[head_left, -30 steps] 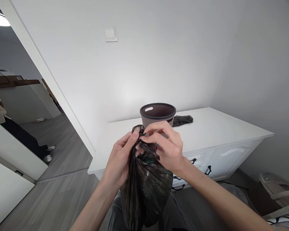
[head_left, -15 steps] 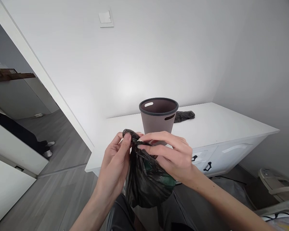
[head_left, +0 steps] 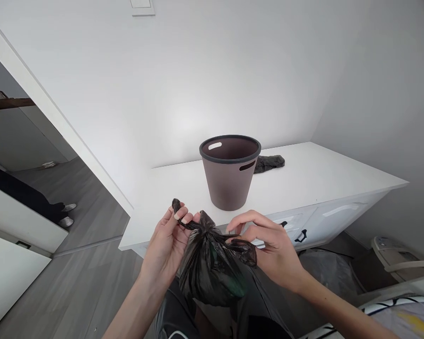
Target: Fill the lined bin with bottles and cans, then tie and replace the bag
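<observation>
A filled black garbage bag (head_left: 212, 278) hangs between my hands over my lap, its neck gathered in a knot and something green showing through the thin plastic. My left hand (head_left: 167, 245) pinches one twisted end of the bag, which pokes up above the fingers. On the other side, my right hand (head_left: 272, 247) grips the opposite end between thumb and fingers, with a loose flap drooping below. Just beyond my hands, a brown trash can (head_left: 228, 186) with a dark rim and handle slots stands upright on the white cabinet top.
Behind the can lies a folded black plastic bundle (head_left: 270, 163) on the white cabinet (head_left: 321, 179). A person's legs (head_left: 24, 193) show through the doorway at left. At lower right are a grey-beige appliance (head_left: 392, 254) and a clear plastic bag (head_left: 328, 270).
My hands have moved apart, drawing the bag's two ends outward and tightening the knot between them. The view has tipped down slightly, and the trash can shows more fully.
</observation>
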### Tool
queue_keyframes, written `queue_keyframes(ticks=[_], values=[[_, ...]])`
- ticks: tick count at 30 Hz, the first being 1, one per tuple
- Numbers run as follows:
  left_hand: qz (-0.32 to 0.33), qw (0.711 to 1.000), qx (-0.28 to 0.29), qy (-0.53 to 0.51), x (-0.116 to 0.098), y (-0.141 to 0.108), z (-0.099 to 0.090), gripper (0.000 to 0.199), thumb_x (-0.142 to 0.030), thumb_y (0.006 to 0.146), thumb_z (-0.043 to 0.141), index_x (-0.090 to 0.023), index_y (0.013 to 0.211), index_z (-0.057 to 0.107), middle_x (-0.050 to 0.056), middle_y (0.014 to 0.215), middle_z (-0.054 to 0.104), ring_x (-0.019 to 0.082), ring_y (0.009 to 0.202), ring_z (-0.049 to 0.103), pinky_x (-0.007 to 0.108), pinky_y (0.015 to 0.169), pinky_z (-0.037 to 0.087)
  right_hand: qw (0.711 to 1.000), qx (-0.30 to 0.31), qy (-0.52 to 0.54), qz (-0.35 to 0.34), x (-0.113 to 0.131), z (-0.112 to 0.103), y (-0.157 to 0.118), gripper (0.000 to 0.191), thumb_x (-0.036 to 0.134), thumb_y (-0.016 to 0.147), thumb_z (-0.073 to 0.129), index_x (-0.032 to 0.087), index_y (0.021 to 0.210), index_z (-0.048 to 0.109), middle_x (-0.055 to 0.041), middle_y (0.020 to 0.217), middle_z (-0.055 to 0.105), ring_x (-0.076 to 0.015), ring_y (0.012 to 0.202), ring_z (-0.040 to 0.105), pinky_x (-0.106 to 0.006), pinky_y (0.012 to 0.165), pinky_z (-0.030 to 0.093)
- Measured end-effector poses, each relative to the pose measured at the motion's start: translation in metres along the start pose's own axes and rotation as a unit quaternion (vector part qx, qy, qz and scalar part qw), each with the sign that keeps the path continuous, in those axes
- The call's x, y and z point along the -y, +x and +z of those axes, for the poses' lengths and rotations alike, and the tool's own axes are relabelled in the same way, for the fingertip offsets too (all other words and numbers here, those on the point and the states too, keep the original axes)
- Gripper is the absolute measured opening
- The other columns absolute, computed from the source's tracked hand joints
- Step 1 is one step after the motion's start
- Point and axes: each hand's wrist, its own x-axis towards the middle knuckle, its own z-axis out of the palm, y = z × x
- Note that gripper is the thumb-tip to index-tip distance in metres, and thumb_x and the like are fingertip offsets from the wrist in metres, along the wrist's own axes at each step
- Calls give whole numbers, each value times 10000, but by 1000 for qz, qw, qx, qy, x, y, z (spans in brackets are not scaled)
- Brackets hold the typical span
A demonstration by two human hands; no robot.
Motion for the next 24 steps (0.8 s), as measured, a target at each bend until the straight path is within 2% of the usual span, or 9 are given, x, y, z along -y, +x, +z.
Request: queue_keyframes(ticks=[6,9,11,13,15,16,19,21,24], values=[[33,998,-28,-39,6,12,-21,228,29,980,416,-93,894,588,-27,734,452,38,581,483,206,624,558,997,18,10,68,-22,-4,-31,258,-1,867,604,221,738,618,-21,985,702,-136,871,674,-250,729,542],[39,998,-26,-50,10,15,-26,228,-18,1017,383,-79,936,587,-22,737,453,42,575,478,212,599,542,991,27,40,125,-26,-5,-38,227,94,900,644,213,709,618,-50,1074,729,-157,887,700,-293,786,561],[34,998,-11,-56,11,15,-26,222,-41,1028,378,-80,956,585,-23,740,451,43,572,472,216,595,537,974,38,102,200,-22,-6,-37,248,214,914,690,203,690,584,-72,1113,743,-152,770,717,-317,755,579],[26,998,7,-60,11,12,-22,196,-35,1020,400,-86,971,583,-29,742,442,44,577,468,224,613,542,939,55,179,287,-15,-6,-32,277,354,932,689,208,737,559,-57,896,770,-120,506,649,-290,569,555],[13,998,20,-61,8,7,-17,173,-15,1000,429,-95,962,577,-38,736,423,44,582,460,240,639,548,904,72,237,349,-8,-8,-25,286,462,964,630,213,842,561,25,550,667,-97,299,486,-226,372,409],[5,998,26,-61,6,3,-14,167,-7,990,442,-100,942,571,-43,730,410,41,577,448,238,633,541,893,81,252,364,-5,-9,-21,299,495,978,599,209,895,568,61,437,587,-93,255,425,-203,327,336],[-27,997,47,-55,-1,-9,-7,169,-24,981,482,-116,851,538,-52,716,371,27,546,375,192,534,458,884,104,262,373,2,-13,-12,327,521,992,569,200,927,569,92,353,507,-72,227,330,-173,299,240],[-45,997,52,-39,-5,-18,-7,184,-76,990,520,-122,811,522,-57,713,350,22,534,324,178,496,407,887,107,263,364,4,-17,-10,328,510,979,599,215,858,518,86,392,546,-63,230,327,-174,301,236],[-58,997,43,-2,-7,-27,-13,227,-136,988,575,-132,774,499,-63,705,323,25,537,281,184,511,395,892,104,268,350,5,-20,-12,388,496,955,644,235,790,409,31,576,688,-62,250,398,-187,300,242]])
